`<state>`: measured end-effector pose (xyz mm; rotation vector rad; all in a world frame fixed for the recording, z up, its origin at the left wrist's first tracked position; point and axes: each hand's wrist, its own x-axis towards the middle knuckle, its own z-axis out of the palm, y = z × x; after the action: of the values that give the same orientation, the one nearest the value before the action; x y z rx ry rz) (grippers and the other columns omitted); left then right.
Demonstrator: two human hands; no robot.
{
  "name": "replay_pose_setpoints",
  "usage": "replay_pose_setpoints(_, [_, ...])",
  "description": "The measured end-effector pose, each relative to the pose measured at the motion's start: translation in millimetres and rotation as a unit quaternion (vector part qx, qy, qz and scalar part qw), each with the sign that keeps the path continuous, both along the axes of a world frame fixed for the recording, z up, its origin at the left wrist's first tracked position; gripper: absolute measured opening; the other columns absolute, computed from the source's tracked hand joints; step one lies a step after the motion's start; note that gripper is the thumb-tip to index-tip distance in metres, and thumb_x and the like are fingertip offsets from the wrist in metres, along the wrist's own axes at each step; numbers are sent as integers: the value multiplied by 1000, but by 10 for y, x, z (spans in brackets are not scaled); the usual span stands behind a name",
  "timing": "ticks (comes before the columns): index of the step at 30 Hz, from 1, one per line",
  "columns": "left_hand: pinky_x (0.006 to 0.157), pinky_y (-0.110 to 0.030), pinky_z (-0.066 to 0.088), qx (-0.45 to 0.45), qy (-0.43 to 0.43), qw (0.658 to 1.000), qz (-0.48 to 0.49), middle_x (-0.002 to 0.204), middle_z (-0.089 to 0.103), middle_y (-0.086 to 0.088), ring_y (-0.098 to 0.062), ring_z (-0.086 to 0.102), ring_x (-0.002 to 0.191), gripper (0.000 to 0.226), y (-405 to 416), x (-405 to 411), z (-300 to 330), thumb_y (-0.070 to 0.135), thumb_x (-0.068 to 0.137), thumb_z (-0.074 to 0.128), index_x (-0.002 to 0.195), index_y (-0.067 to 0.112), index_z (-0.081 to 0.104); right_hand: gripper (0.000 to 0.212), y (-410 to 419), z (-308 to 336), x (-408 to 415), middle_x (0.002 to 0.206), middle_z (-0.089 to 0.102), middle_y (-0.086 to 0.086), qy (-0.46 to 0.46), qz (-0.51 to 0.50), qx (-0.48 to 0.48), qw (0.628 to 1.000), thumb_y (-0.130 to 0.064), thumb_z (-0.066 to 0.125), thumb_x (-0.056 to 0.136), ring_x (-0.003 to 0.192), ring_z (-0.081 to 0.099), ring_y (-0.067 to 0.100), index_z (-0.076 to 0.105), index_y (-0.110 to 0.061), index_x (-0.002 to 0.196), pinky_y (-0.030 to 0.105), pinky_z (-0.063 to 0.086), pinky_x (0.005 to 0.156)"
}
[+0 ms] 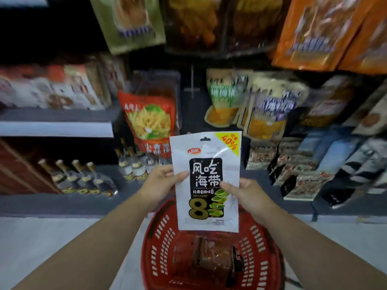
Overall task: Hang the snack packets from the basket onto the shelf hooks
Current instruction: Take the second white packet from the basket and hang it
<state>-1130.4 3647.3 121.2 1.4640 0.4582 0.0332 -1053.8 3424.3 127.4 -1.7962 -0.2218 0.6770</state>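
I hold a white snack packet (206,181) with black lettering and a yellow 40% corner upright in front of me, above the red basket (159,243). My left hand (161,183) grips its left edge and my right hand (243,193) grips its right edge. The packet's hang hole is at the top, facing the shelf. Down in the basket lies a dark reddish packet (211,258). An empty metal shelf hook (192,80) sticks out of the dark back panel straight above the white packet.
Hanging packets surround the hook: a red one (150,120) to the left, green-and-yellow ones (226,97) to the right, orange ones (318,32) above right. Small bottles (83,176) stand on the lower left shelf. Stacked packets (303,181) lie at right.
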Motion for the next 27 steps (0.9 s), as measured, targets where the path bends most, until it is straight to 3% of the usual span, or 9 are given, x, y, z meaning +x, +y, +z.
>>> replay_pose_setpoints(5, [69,-33,59,43,-48,998,-8,96,76,-9,-24,73,84,18,57,-27,2007,10,86,67,103,9,70,12,48,1950,-71,110,72,6,-49,-7,5,999,-36,65,87,89,68,23,69,-31,97,28,49,65])
replay_pose_setpoints(8, [61,-24,58,67,-94,993,-2,94,76,-4,-13,73,75,15,40,-35,3147,7,85,67,99,10,70,20,64,3027,-77,98,72,-2,-83,-4,22,996,-35,65,87,79,66,10,69,-22,102,21,49,60])
replay_pose_setpoints(11, [57,-18,55,88,-128,988,10,85,76,4,-8,72,70,15,47,-50,4093,7,86,67,101,6,68,7,97,3934,-97,81,71,-7,-121,-10,57,991,-27,64,89,65,66,1,69,-22,91,12,48,52])
replay_pose_setpoints(14, [56,-16,54,117,-164,980,0,83,76,3,-6,72,67,14,74,-100,4842,7,88,65,102,6,68,7,153,4629,-121,99,74,1,-154,-12,59,986,-29,67,86,81,69,11,71,-24,89,26,54,70])
replay_pose_setpoints(19, [58,-19,56,152,-210,966,10,90,76,1,-7,73,71,17,150,-120,5612,14,87,68,103,11,70,20,266,5350,-150,106,72,4,-202,-45,107,973,-22,67,86,95,68,26,72,-16,105,43,53,86])
replay_pose_setpoints(22, [64,-32,60,156,-211,965,14,94,76,-2,-17,74,81,16,191,-85,5839,21,86,69,101,16,70,11,353,5551,-139,94,72,-4,-216,-77,148,962,-15,68,86,84,67,19,71,-23,92,37,55,71])
replay_pose_setpoints(24, [58,-30,59,161,-206,965,23,95,76,-4,-19,73,79,19,191,-45,5940,22,87,68,104,13,68,2,406,5607,-101,84,71,-4,-214,-95,163,959,-20,69,85,74,64,20,71,-21,84,31,47,62])
replay_pose_setpoints(27, [45,-23,54,155,-190,969,40,91,74,-7,-16,71,68,16,168,40,6019,18,87,68,101,9,67,14,508,5663,-20,84,71,4,-202,-141,177,953,-28,70,84,72,63,25,71,-13,85,34,47,65])
